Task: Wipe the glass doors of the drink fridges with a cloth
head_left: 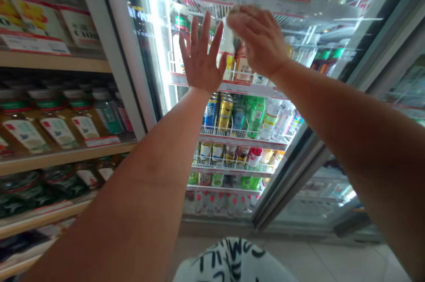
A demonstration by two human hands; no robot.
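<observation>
Drink bottles (244, 69) stand on a lit, wire-fronted cooler shelf in the upper middle of the frame, just beyond both hands. One has an orange label; a pale bottle (226, 42) shows in the gap between the hands.

The left hand (203, 67) is raised at upper centre, its fingers spread wide apart and holding nothing. The right hand (260, 43), blurred, is beside it on the right, fingers close together and pointing toward the left hand. Its palm side is hidden, so I cannot tell whether it grips or touches anything. The two hands are near each other but apart.

Below them, around the centre of the frame, a blue can (209, 113), a gold can (225, 113) and green bottles (256, 113) share a rack. A row of short cans (218, 152) sits lower down. Amber bottles (55, 127) with white caps line a shelf at the left. White cloth (212, 268) with black lettering shows at bottom centre, above the tiled floor (345, 257).
</observation>
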